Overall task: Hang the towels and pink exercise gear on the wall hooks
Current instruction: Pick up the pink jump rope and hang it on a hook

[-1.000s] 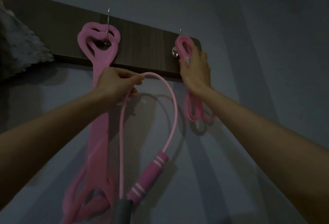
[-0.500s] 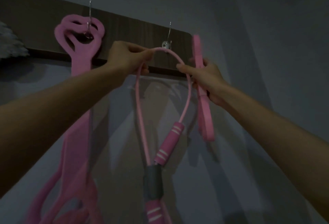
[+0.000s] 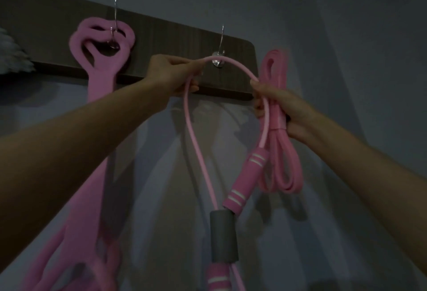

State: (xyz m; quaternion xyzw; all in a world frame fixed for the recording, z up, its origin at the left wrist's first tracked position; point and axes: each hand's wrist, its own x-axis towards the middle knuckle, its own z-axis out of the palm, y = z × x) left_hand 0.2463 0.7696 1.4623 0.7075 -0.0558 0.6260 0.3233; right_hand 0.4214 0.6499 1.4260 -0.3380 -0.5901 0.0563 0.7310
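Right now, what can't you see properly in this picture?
All in the head view.
Whether the pink tube sits on the right hook: they overlap, depth unclear.
Gray towel: cut off by the left edge.
Lower pink handle: cut off by the bottom edge.
Folded pink band in the right hand: its top is blurred.

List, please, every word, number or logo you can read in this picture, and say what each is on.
None can be read.
The handle on the tube bears only white stripes, no letters.
The board, the hooks, the hung band and the held band show no print.
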